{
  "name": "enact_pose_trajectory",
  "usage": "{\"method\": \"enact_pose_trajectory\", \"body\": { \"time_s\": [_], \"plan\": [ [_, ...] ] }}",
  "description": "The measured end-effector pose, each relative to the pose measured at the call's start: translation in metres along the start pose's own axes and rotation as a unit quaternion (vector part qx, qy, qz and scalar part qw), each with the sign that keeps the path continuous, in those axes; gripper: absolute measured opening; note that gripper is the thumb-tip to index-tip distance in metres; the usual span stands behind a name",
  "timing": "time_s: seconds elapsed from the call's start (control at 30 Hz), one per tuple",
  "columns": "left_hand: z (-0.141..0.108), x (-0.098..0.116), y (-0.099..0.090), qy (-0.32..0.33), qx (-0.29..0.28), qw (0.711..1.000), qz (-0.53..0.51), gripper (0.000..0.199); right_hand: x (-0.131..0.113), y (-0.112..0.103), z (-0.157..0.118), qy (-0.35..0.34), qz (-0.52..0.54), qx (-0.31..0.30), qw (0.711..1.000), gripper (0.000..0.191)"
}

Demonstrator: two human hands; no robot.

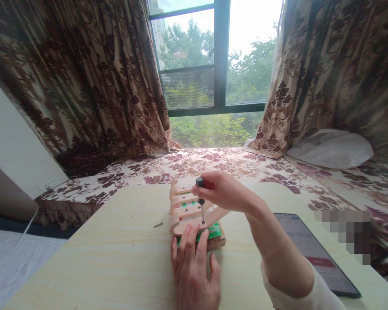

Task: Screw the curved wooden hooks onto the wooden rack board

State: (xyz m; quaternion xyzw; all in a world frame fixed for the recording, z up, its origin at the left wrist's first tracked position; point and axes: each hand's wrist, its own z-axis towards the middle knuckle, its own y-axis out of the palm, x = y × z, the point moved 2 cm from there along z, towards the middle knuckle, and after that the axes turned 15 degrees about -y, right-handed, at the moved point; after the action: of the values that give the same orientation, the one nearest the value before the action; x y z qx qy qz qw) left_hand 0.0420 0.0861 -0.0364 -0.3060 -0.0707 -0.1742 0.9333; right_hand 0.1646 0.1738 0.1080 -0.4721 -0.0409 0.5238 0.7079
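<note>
Head view: the right hand (211, 189) was closed around the dark handle of a screwdriver (199, 182), which was held nearly upright. The shaft was directed downward, and its tip was set at a screw (203, 222) in the nearest slat of a pale wooden frame (184, 227). The left hand (195, 275) was laid palm down with the fingers slightly spread; nothing was seen to be grasped by it, and its fingertips were placed at the near edge of the frame and over the green box (215, 230) beneath. The frame was located at the middle of a light wood-grained table (116, 254); its rounded slats were arranged one behind another, with small dark screw heads or holes visible on them. Part of the box was covered by the frame and the fingers, and its printing could be read only in part.

To the left of the frame, a small dark sliver (158, 224) was seen on the tabletop. To the right, beyond the right forearm, a phone (317, 254) was laid face up with its screen lit. Behind the table, a ledge (213, 160) was covered in floral cloth, and a white translucent bundle (333, 148) was rested on it at the right. A window (220, 56) was framed by patterned curtains (116, 86), and trees were visible outside.
</note>
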Motion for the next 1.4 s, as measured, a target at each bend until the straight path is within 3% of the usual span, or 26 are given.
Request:
{"method": "enact_pose_trajectory", "body": {
  "time_s": [0.17, 0.37, 0.63, 0.8, 1.07, 1.27, 1.4],
  "plan": [
    [-0.0006, -0.0001, -0.0004, 0.005, -0.001, 1.0, 0.001, 0.048, 0.0007, -0.0008, 0.0002, 0.004, -0.009, 0.012, 1.0, 0.028],
    [0.0001, 0.0, 0.0, -0.001, 0.0, 1.0, -0.007, 0.048, -0.0035, 0.0004, -0.0009, -0.026, 0.047, -0.031, 0.998, 0.019],
    [-0.0007, -0.0003, 0.0008, 0.003, 0.001, 1.0, 0.002, 0.046, 0.0016, -0.0024, 0.0002, 0.009, -0.024, 0.018, 1.0, 0.031],
    [0.0001, -0.0003, 0.0006, 0.007, 0.0, 1.0, 0.004, 0.047, -0.0031, 0.0012, 0.0, -0.027, 0.015, -0.024, 0.999, 0.026],
    [-0.0011, -0.002, 0.0027, 0.003, 0.004, 1.0, 0.011, 0.047, 0.0013, 0.0015, 0.0038, 0.018, -0.036, 0.026, 0.999, 0.033],
    [-0.0005, -0.0017, 0.002, 0.005, 0.009, 1.0, 0.009, 0.048, -0.0025, -0.0017, -0.0006, -0.04, 0.038, -0.033, 0.998, 0.024],
    [0.0002, -0.0013, 0.0016, 0.005, 0.009, 1.0, 0.006, 0.047, 0.0024, -0.0006, -0.0003, -0.031, 0.039, -0.014, 0.999, 0.025]
  ]
}}
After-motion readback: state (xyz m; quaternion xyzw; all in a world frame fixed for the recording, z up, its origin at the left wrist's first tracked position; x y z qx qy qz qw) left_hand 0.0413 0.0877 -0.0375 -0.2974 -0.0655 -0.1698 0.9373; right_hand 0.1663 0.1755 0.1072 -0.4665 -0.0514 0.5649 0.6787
